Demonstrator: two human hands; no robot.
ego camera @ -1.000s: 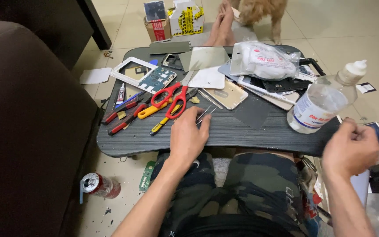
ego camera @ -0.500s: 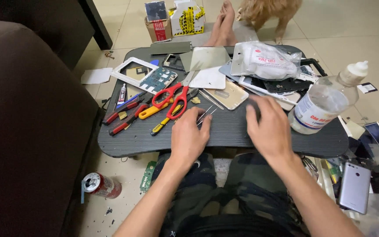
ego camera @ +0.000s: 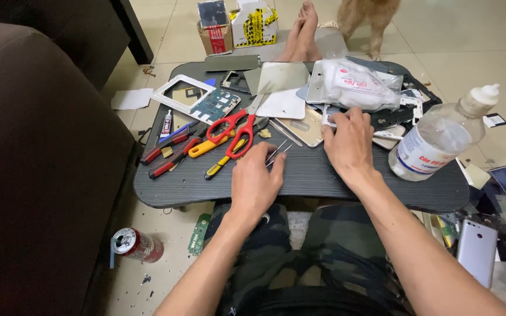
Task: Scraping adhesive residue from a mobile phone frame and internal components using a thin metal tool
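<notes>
My left hand (ego camera: 257, 182) lies palm down on the dark lap table (ego camera: 323, 175). Its fingertips are beside thin metal tweezers (ego camera: 279, 152) and it holds nothing. My right hand (ego camera: 349, 143) rests further back with curled fingers. Those fingertips touch a small white piece (ego camera: 327, 121) at the edge of a gold phone shell (ego camera: 304, 127). Whether they pinch the piece is hidden. Red-handled scissors (ego camera: 232, 130) lie just left of my left hand.
Red and yellow screwdrivers (ego camera: 174, 153), a circuit board (ego camera: 215, 105) and a white frame (ego camera: 177, 93) fill the table's left. A plastic bag (ego camera: 358, 85) lies behind, a clear bottle (ego camera: 440, 137) at right. A can (ego camera: 136, 244) and phones (ego camera: 475, 250) sit on the floor; sofa (ego camera: 36, 164) at left.
My right hand has swung from off the table's right edge across to the phone parts in the middle. My left hand has stayed almost where it was.
</notes>
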